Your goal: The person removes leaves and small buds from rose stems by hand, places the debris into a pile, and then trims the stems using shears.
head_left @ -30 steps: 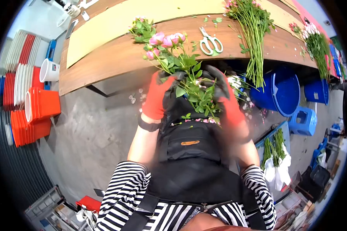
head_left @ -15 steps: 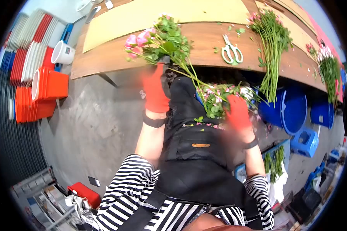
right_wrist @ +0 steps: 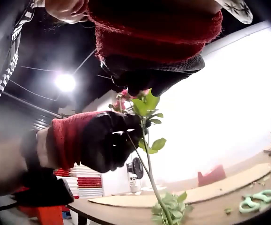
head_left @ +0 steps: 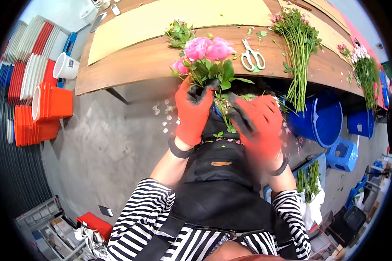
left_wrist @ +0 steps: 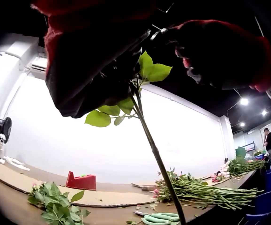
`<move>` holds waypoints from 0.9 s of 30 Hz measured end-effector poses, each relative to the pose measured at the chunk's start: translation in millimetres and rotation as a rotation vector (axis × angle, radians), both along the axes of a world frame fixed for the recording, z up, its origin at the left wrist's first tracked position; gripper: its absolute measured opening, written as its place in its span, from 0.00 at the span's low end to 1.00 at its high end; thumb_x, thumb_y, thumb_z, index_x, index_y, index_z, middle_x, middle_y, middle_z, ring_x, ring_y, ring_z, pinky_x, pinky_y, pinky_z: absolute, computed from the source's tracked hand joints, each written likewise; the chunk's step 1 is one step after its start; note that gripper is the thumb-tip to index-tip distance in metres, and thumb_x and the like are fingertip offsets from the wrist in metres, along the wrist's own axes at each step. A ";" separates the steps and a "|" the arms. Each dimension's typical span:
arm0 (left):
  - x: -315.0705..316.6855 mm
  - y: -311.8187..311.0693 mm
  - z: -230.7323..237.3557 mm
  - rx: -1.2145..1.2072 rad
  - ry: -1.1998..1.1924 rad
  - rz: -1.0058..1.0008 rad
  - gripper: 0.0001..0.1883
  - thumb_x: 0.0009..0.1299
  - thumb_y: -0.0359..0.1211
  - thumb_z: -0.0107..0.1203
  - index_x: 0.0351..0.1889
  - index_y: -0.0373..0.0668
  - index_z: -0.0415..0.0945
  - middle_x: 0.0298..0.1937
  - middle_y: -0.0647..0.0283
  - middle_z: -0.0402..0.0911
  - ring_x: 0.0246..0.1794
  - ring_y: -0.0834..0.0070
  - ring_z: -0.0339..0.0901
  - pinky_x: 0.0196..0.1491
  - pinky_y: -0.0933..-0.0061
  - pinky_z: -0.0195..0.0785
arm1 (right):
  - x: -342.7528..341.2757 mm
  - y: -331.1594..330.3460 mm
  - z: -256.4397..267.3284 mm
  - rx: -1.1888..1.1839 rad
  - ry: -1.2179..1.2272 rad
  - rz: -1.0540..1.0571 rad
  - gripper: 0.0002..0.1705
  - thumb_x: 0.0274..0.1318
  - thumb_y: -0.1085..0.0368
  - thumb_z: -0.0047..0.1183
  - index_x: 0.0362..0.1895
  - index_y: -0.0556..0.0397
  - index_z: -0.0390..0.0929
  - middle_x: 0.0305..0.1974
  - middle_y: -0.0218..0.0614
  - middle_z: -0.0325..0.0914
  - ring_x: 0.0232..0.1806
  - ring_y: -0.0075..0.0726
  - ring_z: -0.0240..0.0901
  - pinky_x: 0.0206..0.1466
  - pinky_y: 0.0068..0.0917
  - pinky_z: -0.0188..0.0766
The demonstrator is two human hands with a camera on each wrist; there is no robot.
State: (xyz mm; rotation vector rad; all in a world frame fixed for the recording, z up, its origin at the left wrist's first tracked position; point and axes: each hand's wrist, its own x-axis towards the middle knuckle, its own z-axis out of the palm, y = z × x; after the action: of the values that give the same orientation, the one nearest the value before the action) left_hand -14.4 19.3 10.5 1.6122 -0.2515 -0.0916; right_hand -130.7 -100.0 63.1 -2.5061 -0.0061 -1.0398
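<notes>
In the head view, the left hand point(head_left: 193, 111), in a red glove with black palm, grips a rose stem below the pink roses point(head_left: 207, 48) and their leaves. The right hand point(head_left: 259, 126), gloved alike, is just right of the stem, fingers bent loosely, with no stem seen in its grasp. The left wrist view shows the long bare stem point(left_wrist: 156, 154) running down from the left hand point(left_wrist: 93, 61), the right hand point(left_wrist: 224, 54) apart at the right. In the right wrist view, green leaves point(right_wrist: 147, 105) stand just under the right hand's fingers.
On the wooden table point(head_left: 139, 67) lie scissors point(head_left: 252, 56), a leafy bunch point(head_left: 178, 34) and a long-stemmed bundle point(head_left: 298, 56). Blue buckets point(head_left: 320, 119) stand below at the right. Cut greenery and petals lie near the lap; orange bins point(head_left: 52, 102) stand left.
The roses have come right and closer to the head camera, held by the left hand. From the greenery at lower right, the right hand has moved up and left beside the stem.
</notes>
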 end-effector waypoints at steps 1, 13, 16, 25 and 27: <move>-2.3 0.1 -0.1 0.008 -0.009 -0.031 0.31 0.61 0.31 0.67 0.61 0.33 0.70 0.56 0.52 0.75 0.55 0.68 0.73 0.60 0.67 0.65 | 4.4 0.5 9.5 -0.038 0.026 0.012 0.30 0.35 0.69 0.66 0.51 0.50 0.81 0.34 0.33 0.76 0.34 0.40 0.72 0.39 0.36 0.66; 6.1 0.5 -18.2 -0.030 -0.046 -0.251 0.20 0.63 0.27 0.63 0.53 0.32 0.75 0.45 0.60 0.82 0.44 0.76 0.78 0.49 0.73 0.70 | 36.2 -10.2 -19.3 0.482 0.043 -0.022 0.15 0.48 0.68 0.64 0.44 0.51 0.82 0.38 0.39 0.83 0.38 0.44 0.80 0.42 0.33 0.72; -3.4 -8.4 -24.6 0.068 -0.164 -0.119 0.17 0.64 0.26 0.61 0.50 0.33 0.77 0.43 0.63 0.83 0.42 0.80 0.77 0.48 0.76 0.69 | 38.9 -14.0 -19.8 0.813 0.051 -0.030 0.12 0.53 0.70 0.62 0.43 0.55 0.81 0.32 0.34 0.81 0.32 0.20 0.72 0.37 0.22 0.68; -1.3 -20.8 -21.1 -0.090 0.103 -0.338 0.20 0.59 0.28 0.64 0.51 0.35 0.77 0.44 0.55 0.83 0.42 0.70 0.80 0.48 0.69 0.71 | 32.2 -18.0 -12.8 0.966 0.074 0.020 0.14 0.52 0.72 0.63 0.45 0.58 0.81 0.38 0.33 0.83 0.36 0.20 0.74 0.39 0.22 0.71; 1.3 -16.8 -9.0 -0.133 0.156 -0.464 0.22 0.59 0.30 0.65 0.52 0.35 0.76 0.48 0.54 0.80 0.43 0.68 0.79 0.50 0.67 0.71 | 31.2 -13.8 -12.1 0.855 0.048 0.021 0.16 0.51 0.72 0.64 0.46 0.57 0.81 0.39 0.35 0.84 0.38 0.21 0.76 0.40 0.22 0.72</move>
State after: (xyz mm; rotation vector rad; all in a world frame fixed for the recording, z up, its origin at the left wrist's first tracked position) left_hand -13.0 2.5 1.5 1.3814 -0.4963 -0.5427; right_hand -99.5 -113.8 51.0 -1.7402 0.3494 -0.7466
